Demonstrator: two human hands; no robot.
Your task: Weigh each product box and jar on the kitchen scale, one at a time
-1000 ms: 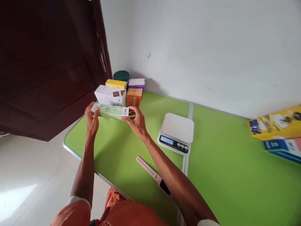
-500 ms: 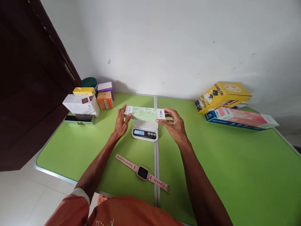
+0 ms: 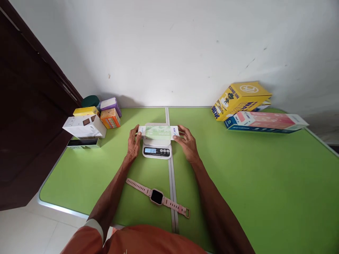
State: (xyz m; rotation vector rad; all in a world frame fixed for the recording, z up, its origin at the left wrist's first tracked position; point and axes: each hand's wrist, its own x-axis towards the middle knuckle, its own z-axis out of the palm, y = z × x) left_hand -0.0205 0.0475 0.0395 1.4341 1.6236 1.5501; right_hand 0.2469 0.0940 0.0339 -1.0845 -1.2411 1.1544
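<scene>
A long white and green box (image 3: 158,132) lies crosswise over the platform of a white digital kitchen scale (image 3: 157,151). My left hand (image 3: 134,143) grips its left end between thumb and fingers. Round the right end, my right hand (image 3: 187,141) is closed in the same way. Whether the box rests on the platform or hovers just above it, I cannot tell. The scale's lit display shows the digits 372. Nearer to me, a pink-strapped smartwatch (image 3: 156,197) lies flat with its strap stretched out and its screen dark.
On the left of the green table (image 3: 87,176) stand a white box (image 3: 84,127), an orange box (image 3: 110,118), a purple-sided box (image 3: 111,104) and a dark green round container (image 3: 90,101). A yellow carton (image 3: 242,100) and a long pink and blue box (image 3: 267,122) sit at the right.
Both hands have lowered the box toward the scale's platform, and more of the platform shows behind it. The camera view has shifted slightly. The display still shows 372.
</scene>
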